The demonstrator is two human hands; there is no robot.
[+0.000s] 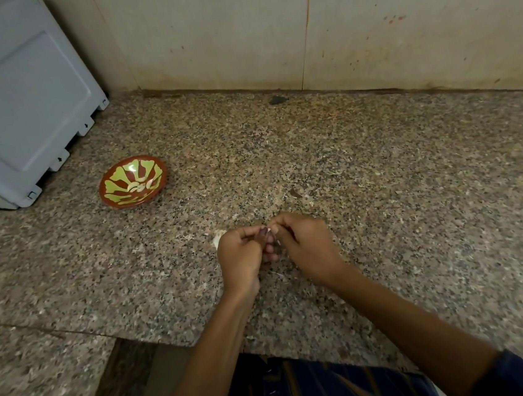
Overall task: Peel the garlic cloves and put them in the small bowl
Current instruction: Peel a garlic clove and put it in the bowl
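Observation:
A small red bowl (114,194) with a yellow-green flower pattern sits on the granite counter at the left, with a few peeled garlic cloves (140,186) inside. Near the counter's middle, my left hand (239,256) and my right hand (307,244) meet over a garlic clove (266,232). Both hands pinch it between curled fingertips, and the fingers hide most of it. A pale piece of garlic or skin (217,238) lies on the counter just left of my left hand. A thin scrap of skin (279,275) lies below the hands.
A grey plastic appliance (14,104) stands at the back left, close behind the bowl. A tiled wall (301,32) runs along the counter's back. The counter's front edge (178,343) steps back at the lower left. A small dark spot (277,100) lies near the wall.

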